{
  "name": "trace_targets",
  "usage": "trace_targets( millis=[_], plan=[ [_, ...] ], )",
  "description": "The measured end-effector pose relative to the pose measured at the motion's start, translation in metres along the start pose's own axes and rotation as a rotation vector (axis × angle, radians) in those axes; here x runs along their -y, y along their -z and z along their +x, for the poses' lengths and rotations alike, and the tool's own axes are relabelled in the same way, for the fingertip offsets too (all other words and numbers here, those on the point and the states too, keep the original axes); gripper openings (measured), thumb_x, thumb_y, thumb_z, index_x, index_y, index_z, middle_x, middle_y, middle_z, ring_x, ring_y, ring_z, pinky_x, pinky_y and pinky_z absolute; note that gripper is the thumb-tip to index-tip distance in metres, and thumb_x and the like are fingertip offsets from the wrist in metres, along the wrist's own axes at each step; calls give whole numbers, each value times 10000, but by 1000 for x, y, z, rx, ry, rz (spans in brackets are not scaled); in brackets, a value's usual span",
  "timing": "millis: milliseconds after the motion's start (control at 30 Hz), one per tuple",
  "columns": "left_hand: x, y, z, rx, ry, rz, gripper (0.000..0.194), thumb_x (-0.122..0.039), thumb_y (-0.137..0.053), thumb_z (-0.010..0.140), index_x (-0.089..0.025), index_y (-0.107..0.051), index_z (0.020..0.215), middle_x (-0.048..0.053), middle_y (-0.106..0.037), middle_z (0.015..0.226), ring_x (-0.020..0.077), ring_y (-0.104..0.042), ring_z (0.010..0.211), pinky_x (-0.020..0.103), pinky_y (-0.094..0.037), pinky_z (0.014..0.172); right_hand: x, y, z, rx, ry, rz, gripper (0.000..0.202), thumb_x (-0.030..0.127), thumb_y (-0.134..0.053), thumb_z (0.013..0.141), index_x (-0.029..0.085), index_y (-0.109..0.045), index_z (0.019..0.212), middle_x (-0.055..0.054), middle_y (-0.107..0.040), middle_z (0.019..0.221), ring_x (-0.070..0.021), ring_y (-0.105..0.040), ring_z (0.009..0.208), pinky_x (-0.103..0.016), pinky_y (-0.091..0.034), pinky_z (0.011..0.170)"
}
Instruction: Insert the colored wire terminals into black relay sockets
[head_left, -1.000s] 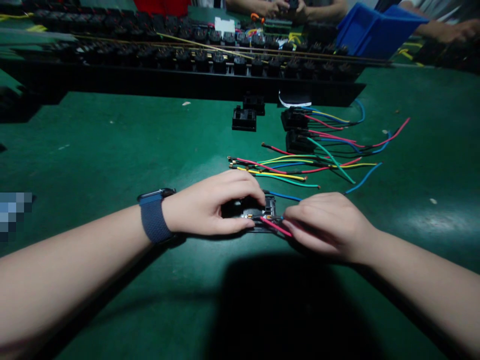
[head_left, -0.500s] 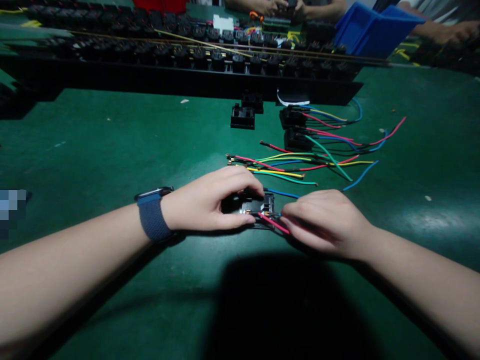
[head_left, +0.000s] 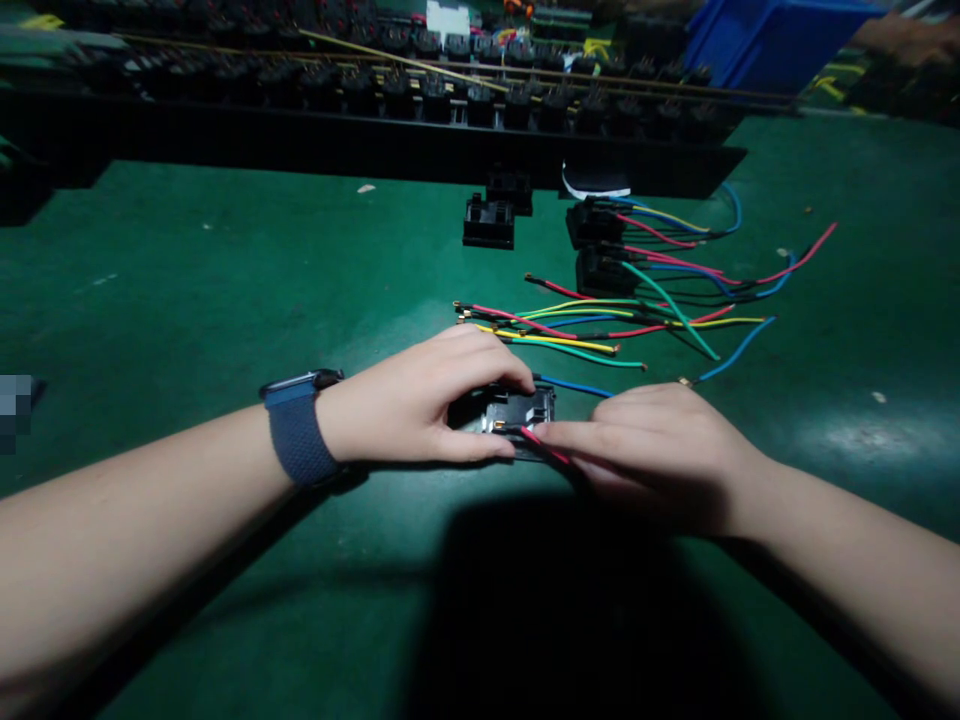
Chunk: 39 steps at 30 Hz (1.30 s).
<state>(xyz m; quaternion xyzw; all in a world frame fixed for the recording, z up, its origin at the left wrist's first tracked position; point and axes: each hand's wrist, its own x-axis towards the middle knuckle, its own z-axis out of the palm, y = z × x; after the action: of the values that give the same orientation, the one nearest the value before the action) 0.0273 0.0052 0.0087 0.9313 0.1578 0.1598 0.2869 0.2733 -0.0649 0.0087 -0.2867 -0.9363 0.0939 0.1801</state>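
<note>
My left hand (head_left: 469, 395) is closed around a small open black plastic housing (head_left: 517, 408), with the thumb along its near edge and the fingers at its far side. A red wire (head_left: 551, 447) with a black sleeve and a brass terminal runs out of the housing's near side. My right hand (head_left: 652, 440) reaches in from the right, its index finger stretched onto the housing's near right part. The thumb and other fingers fold below, about the wire, and are partly hidden in shadow. A blue wire (head_left: 574, 385) lies behind the housing and passes behind my right hand.
Beyond my hands lie loose yellow, green and red wires (head_left: 570, 340). Two wired black housings (head_left: 600, 270) and two bare ones (head_left: 489, 222) sit farther back. A long black rail (head_left: 300, 145) with rows of black parts crosses the table. A blue bin (head_left: 772, 45) stands behind it.
My right hand has moved left, and its index finger has straightened onto the housing. The blue wire end at its fingertips is now covered. The view has tilted down slightly.
</note>
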Motion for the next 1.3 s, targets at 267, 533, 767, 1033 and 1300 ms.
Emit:
trace_targets(
  millis=[267, 533, 767, 1033, 1300],
  plan=[
    [1, 0, 0, -6, -8, -3, 394, -426, -673, 812, -156, -580, 1084, 81, -645, 1036, 185, -564, 958, 310, -400, 902, -1, -2, 2, 17, -25, 98, 282, 173, -498, 921, 164, -591, 1187, -22, -712, 754, -107, -613, 610, -227, -393, 588],
    [0, -1, 0, -5, -5, -3, 377, -418, -672, 812, -165, -578, 1075, 83, -647, 1032, 189, -566, 948, 319, -410, 888, -1, 0, 2, 29, -13, 83, 248, 189, -480, 923, 146, -595, 1139, -14, -653, 685, -117, -560, 568, -237, -366, 558],
    [0, -1, 0, -12, -16, -3, 380, -410, -676, 811, -151, -576, 1071, 86, -646, 1027, 189, -566, 954, 314, -404, 898, 2, 2, 2, 64, -47, 67, 258, 217, -475, 926, 167, -611, 1140, -13, -634, 693, -126, -537, 595, -252, -356, 578],
    [-1, 0, 1, -1, -1, 9, 364, -406, -669, 814, -168, -569, 1071, 84, -647, 1041, 195, -568, 964, 318, -405, 904, 4, 3, -1, 36, -21, -114, 258, 227, -466, 919, 221, -623, 1124, 22, -535, 593, -131, -451, 527, -278, -283, 533],
    [0, 0, 0, -4, -10, 5, 376, -411, -671, 814, -151, -577, 1069, 84, -647, 1034, 188, -567, 957, 303, -396, 901, 2, 0, -1, 41, -2, -175, 271, 212, -481, 918, 237, -614, 1153, 28, -502, 576, -135, -422, 520, -300, -244, 528]
  ],
)
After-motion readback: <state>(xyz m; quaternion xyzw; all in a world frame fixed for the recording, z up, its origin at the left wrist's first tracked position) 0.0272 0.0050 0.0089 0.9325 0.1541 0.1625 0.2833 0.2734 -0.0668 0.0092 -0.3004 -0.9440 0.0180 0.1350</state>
